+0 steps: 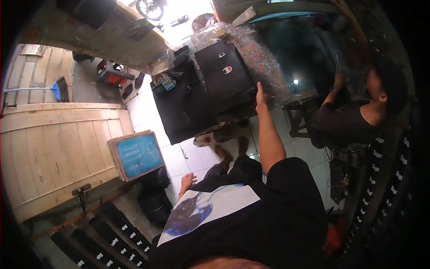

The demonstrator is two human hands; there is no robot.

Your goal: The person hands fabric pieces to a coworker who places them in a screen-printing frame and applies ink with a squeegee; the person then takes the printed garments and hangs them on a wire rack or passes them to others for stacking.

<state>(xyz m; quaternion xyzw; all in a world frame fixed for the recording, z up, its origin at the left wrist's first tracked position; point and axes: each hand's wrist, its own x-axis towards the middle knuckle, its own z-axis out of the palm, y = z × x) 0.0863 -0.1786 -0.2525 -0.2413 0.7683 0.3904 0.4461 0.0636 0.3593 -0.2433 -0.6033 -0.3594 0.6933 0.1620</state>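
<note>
My right hand point(261, 96) reaches forward with its fingers stretched out flat, edge-on at the right side of a stack of black fabric pieces point(215, 67). The top piece bears a small white mark and a round red-and-white print. It seems to touch the stack's edge, but contact is hard to make out. More black fabric point(179, 112) lies to the left and hangs over the table's front edge. My left hand point(188, 181) hangs low beside my body, fingers loosely bent and apart, holding nothing.
The paint-spotted table point(264, 58) holds a phone-like device point(168, 84) and a small jar point(220, 32). A person point(354, 107) works at a dark glass-like panel point(300, 49) on the right. Framed screens point(136, 154) lean at left. Printed black strips point(112, 242) hang on both sides.
</note>
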